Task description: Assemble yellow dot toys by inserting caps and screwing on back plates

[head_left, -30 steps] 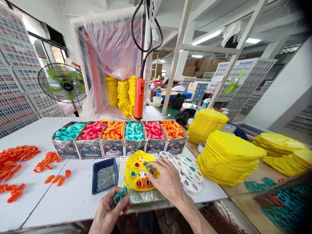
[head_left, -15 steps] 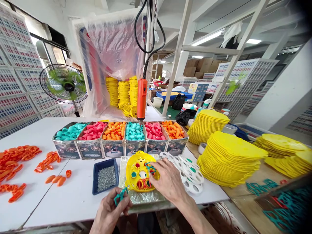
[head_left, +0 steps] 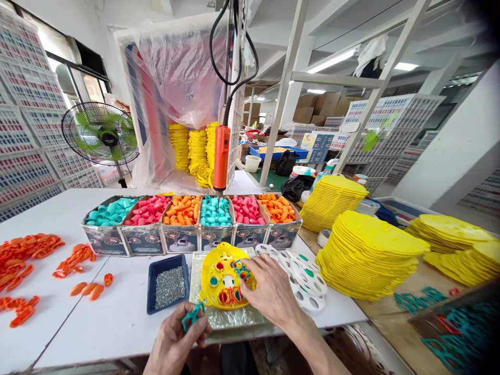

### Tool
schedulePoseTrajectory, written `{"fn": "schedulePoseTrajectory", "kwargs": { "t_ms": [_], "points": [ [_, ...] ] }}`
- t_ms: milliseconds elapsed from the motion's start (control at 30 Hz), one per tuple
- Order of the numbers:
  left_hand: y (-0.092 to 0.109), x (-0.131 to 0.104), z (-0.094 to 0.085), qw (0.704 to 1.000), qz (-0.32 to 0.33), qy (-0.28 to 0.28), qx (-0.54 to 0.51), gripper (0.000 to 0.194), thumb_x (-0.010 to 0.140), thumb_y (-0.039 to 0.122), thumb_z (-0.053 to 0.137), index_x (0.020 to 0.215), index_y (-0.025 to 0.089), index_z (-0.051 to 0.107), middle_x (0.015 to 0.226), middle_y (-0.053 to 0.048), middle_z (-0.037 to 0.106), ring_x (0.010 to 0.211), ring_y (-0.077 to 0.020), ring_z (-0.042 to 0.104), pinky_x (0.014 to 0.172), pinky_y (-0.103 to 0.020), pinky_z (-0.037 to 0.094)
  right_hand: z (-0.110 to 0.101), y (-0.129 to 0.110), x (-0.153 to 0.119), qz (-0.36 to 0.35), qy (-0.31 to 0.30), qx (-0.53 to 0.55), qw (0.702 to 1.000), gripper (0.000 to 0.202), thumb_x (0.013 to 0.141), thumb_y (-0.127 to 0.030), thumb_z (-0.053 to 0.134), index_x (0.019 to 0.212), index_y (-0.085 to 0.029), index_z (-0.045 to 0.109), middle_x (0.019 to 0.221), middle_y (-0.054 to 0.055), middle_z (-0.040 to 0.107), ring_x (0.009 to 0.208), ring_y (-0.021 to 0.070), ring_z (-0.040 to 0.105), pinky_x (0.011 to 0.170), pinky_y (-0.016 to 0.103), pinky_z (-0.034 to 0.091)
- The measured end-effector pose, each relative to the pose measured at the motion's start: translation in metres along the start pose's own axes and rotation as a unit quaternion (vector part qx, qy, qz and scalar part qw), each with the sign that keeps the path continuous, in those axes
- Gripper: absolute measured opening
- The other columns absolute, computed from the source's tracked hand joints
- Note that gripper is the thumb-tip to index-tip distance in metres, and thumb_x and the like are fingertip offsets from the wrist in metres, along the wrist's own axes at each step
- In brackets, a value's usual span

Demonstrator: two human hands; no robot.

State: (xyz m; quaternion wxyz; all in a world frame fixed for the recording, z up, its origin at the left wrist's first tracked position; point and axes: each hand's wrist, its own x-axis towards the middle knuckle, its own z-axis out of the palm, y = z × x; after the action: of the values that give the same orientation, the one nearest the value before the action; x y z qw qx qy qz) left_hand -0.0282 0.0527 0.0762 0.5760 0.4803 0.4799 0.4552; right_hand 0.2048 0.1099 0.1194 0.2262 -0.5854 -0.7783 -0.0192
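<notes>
A round yellow plastic shell [head_left: 209, 260] lies on a foil-covered board [head_left: 234, 319], with coloured discs showing in its holes and a red plastic part [head_left: 234, 295] near its front. Over the shell's right side, my right hand [head_left: 269, 286] pinches a teal openwork plastic piece [head_left: 240, 269] against it. My left hand [head_left: 180, 330] is closed on a second teal piece [head_left: 191, 316], held just in front of the shell and apart from it. White discs with holes [head_left: 307, 276] lie partly behind my right hand. The right fingertips are partly hidden.
A blue tray of small screws [head_left: 170, 284] stands left of the board. Behind runs a row of boxes [head_left: 182, 242] with coloured parts. An orange electric screwdriver [head_left: 221, 159] hangs above them. Yellow stacks [head_left: 367, 255] rise at right; orange pieces [head_left: 23, 255] lie far left.
The hanging screwdriver has swung slightly left. Both hands stay nearly where they were, each still holding its teal piece.
</notes>
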Motion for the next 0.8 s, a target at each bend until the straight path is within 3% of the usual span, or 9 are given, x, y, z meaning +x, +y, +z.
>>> {"fn": "schedulePoseTrajectory", "kwargs": {
  "t_ms": [533, 800],
  "points": [
    [-0.0001, 0.002, 0.0003, 1.0, -0.01, 0.001, -0.009, 0.041, 0.075, 0.058, 0.079, 0.078, 0.018, 0.067, 0.07, -0.004, 0.074, 0.063, -0.0168, 0.062, 0.062, -0.026, 0.052, 0.0045, 0.0038, 0.0022, -0.011, 0.001, 0.018, 1.0, 0.028, 0.087, -0.025, 0.062, 0.112, -0.024, 0.074, 0.1, 0.005, 0.074, 0.104, 0.0285, 0.058, 0.09, 0.042, 0.048],
    [-0.0004, 0.0025, 0.0001, 1.0, -0.009, -0.007, -0.012, 0.04, 0.077, 0.057, 0.078, 0.078, 0.018, 0.066, 0.071, -0.003, 0.073, 0.063, -0.0161, 0.062, 0.062, -0.025, 0.052, -0.0031, 0.0059, 0.0049, -0.029, -0.023, 0.019, 0.999, 0.029, 0.088, -0.03, 0.066, 0.116, -0.026, 0.073, 0.098, 0.004, 0.074, 0.101, 0.0273, 0.059, 0.089, 0.041, 0.049]
  ]
}}
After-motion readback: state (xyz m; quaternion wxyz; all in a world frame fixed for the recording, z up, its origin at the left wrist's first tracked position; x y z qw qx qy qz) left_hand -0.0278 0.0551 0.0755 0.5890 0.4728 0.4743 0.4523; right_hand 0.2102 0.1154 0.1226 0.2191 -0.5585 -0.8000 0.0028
